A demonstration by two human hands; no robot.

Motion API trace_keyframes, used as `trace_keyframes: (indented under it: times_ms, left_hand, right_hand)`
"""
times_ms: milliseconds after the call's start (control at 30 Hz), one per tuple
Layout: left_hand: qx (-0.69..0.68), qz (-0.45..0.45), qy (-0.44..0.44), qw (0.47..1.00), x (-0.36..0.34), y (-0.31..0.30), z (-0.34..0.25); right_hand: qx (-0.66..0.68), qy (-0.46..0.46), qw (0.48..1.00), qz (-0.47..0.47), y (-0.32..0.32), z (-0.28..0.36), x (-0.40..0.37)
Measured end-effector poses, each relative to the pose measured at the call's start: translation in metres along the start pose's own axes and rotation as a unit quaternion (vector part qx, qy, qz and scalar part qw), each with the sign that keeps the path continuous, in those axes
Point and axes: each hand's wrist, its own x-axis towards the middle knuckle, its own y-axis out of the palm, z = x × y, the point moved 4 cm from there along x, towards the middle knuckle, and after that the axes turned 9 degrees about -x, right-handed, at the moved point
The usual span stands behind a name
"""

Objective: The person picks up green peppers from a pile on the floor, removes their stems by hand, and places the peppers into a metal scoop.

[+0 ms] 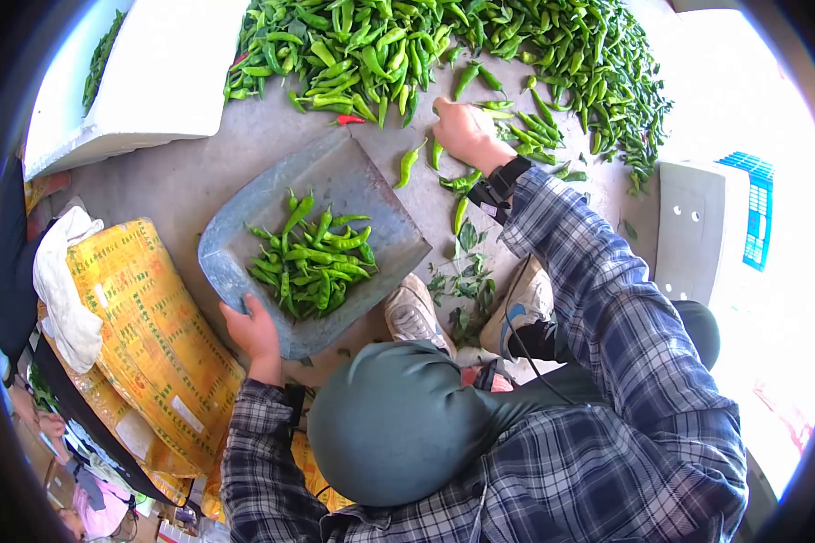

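A grey metal scoop (pixel 385 199), wide and shallow, holds a heap of green chili peppers (pixel 315 258). My left hand (pixel 252 337) grips its near left edge, thumb over the rim. Beyond the scoop's right side, my right hand (pixel 466 131) is low over the floor with its fingers curled in; what they hold, if anything, is hidden. Loose green peppers lie around it, one (pixel 436 154) just under the hand. A red pepper (pixel 347 119) lies near the scoop's far corner. Behind these spreads a large pile of green peppers (pixel 371 54).
A white foam box (pixel 172 81) stands far left, and another (pixel 688 222) at right beside a blue crate (pixel 756 208). Yellow printed cartons (pixel 149 317) with a white cloth (pixel 63 290) are at left. Plucked leaves (pixel 466 281) lie by my shoes (pixel 417 308). Another person's hand (pixel 52 425) shows lower left.
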Motion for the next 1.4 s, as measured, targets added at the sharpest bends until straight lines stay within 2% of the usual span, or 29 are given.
trace_keyframes:
  times_ms: [33, 67, 133, 200, 267, 367, 500, 600, 733, 800, 833, 867, 933, 967, 1000, 1067, 1100, 1233, 1300, 1400]
  left_hand:
    - [0.000, 0.003, -0.007, 1.000, 0.000, 0.000, 0.004]
    - [-0.001, 0.005, -0.012, 1.000, 0.002, 0.001, 0.006]
    - [0.004, -0.004, 0.014, 1.000, 0.000, 0.000, 0.010]
    - [-0.002, -0.012, 0.047, 0.999, 0.002, 0.003, 0.007]
    - [0.004, 0.000, 0.021, 1.000, 0.001, 0.002, 0.008]
    - [0.008, 0.006, 0.015, 1.000, -0.001, 0.002, 0.000]
    - [0.010, -0.002, 0.020, 1.000, 0.001, 0.002, 0.002]
    - [0.015, -0.001, 0.013, 1.000, -0.001, 0.002, -0.003]
    - [-0.002, 0.005, 0.019, 1.000, -0.001, 0.001, -0.001]
    - [-0.009, 0.005, 0.016, 1.000, 0.000, 0.003, 0.002]
    - [-0.007, 0.007, 0.015, 1.000, -0.001, 0.003, 0.003]
    - [-0.005, 0.009, 0.016, 1.000, 0.000, 0.003, 0.004]
    - [0.002, 0.008, 0.016, 1.000, 0.001, 0.002, 0.002]
    - [0.000, 0.008, 0.010, 1.000, 0.001, 0.002, 0.001]
    - [-0.004, 0.008, 0.003, 1.000, 0.000, 0.002, 0.001]
    - [0.000, 0.003, 0.008, 1.000, 0.001, 0.002, 0.001]
    - [0.002, 0.000, 0.014, 1.000, 0.000, 0.002, 0.001]
    - [0.020, -0.003, -0.006, 1.000, -0.001, 0.001, 0.007]
    - [0.023, -0.004, 0.014, 1.000, 0.002, 0.002, 0.010]
    - [0.026, -0.004, 0.035, 0.999, 0.000, 0.002, 0.006]
  right_hand:
    - [-0.016, -0.040, 0.999, 0.002, 0.000, 0.002, -0.004]
    - [-0.015, -0.039, 0.999, 0.002, 0.001, 0.004, -0.007]
    - [-0.126, -0.097, 0.985, 0.066, 0.012, 0.007, -0.007]
    - [-0.079, -0.105, 0.991, 0.024, 0.003, 0.006, -0.010]
    - [-0.010, -0.051, 0.998, -0.022, -0.015, -0.003, -0.001]
    - [-0.040, -0.002, 0.995, -0.089, -0.035, -0.031, 0.025]
    - [-0.173, -0.042, 0.984, -0.022, -0.026, -0.048, 0.049]
    - [-0.219, -0.090, 0.972, -0.016, -0.010, -0.058, 0.051]
    - [-0.194, -0.067, 0.979, -0.016, -0.015, -0.064, 0.050]
    - [-0.039, -0.059, 0.992, -0.106, -0.038, -0.060, 0.041]
    - [0.011, -0.084, 0.993, -0.083, -0.039, -0.051, 0.039]
    - [0.008, -0.141, 0.985, -0.102, -0.040, -0.038, 0.028]
    - [0.001, -0.184, 0.983, -0.027, -0.025, -0.016, 0.013]
    - [-0.024, -0.180, 0.982, 0.053, -0.015, -0.009, 0.007]
    - [-0.021, -0.182, 0.982, 0.055, -0.009, -0.006, 0.003]
    - [-0.162, -0.245, 0.956, 0.015, 0.003, 0.002, -0.005]
    - [-0.191, -0.247, 0.950, 0.009, 0.009, 0.003, -0.006]
    - [-0.201, -0.270, 0.942, -0.002, 0.019, 0.001, -0.009]
    - [-0.180, -0.228, 0.956, 0.034, 0.020, -0.004, -0.005]
    - [-0.081, -0.213, 0.973, 0.034, 0.008, -0.012, -0.017]
